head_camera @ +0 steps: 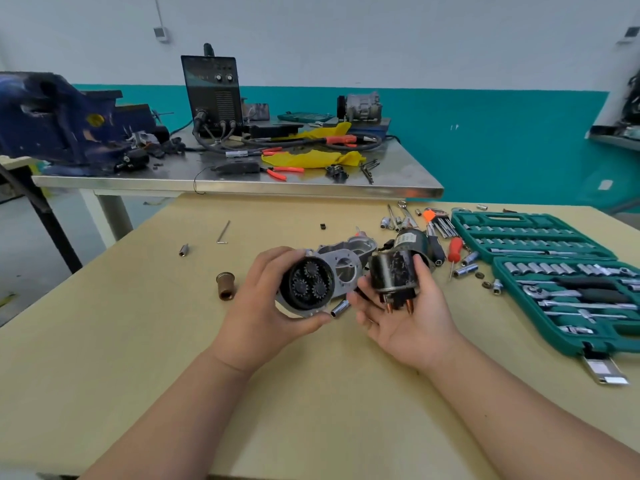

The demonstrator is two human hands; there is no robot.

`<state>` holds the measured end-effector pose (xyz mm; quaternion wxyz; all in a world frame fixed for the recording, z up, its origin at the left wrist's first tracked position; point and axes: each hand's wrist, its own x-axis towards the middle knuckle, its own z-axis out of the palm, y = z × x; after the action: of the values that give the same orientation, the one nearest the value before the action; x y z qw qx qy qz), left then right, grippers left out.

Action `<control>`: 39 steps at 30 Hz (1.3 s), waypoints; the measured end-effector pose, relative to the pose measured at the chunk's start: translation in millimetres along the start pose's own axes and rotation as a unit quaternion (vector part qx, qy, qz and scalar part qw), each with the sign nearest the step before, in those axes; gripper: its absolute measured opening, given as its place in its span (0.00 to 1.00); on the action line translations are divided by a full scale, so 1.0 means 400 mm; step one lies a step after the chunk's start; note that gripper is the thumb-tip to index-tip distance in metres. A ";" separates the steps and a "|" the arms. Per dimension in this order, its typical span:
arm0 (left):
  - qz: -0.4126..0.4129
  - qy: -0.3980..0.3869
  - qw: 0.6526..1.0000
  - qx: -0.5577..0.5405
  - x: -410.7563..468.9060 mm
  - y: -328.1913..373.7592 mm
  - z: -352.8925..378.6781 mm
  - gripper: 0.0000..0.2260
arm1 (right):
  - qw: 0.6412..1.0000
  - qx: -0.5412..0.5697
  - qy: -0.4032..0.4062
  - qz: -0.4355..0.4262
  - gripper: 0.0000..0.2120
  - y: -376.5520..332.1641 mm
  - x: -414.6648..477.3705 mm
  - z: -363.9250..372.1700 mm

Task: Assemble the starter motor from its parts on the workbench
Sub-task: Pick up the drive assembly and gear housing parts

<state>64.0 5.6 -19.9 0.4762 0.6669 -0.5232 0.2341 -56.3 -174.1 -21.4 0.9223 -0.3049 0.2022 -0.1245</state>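
Observation:
My left hand (pixel 258 306) grips the grey starter housing (pixel 341 268) by its round end, where three black planetary gears (pixel 308 284) face me. My right hand (pixel 405 313) holds a black cylindrical solenoid (pixel 393 271) just right of the housing, its copper terminals (pixel 398 304) pointing down toward my palm. The two parts are side by side and nearly touching. Behind them the dark motor body (pixel 414 242) lies on the tan workbench (pixel 311 393).
A brass bushing (pixel 225 285) stands left of my left hand. A loose socket (pixel 339 309) lies between my hands. An open green socket set (pixel 561 271) fills the right side, with hex keys (pixel 441 221) and a red screwdriver (pixel 454 249) beside it. A steel table (pixel 242 181) stands behind.

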 end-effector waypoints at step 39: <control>-0.156 -0.274 0.922 -0.224 0.068 0.051 0.083 0.33 | 0.925 -0.309 -0.150 -0.162 0.42 -0.062 0.007 -0.012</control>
<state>48.2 -36.8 -4.3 0.4816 0.6541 -0.5613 -0.1587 -58.6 -197.0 -10.7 0.7690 -0.6187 0.0373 -0.1562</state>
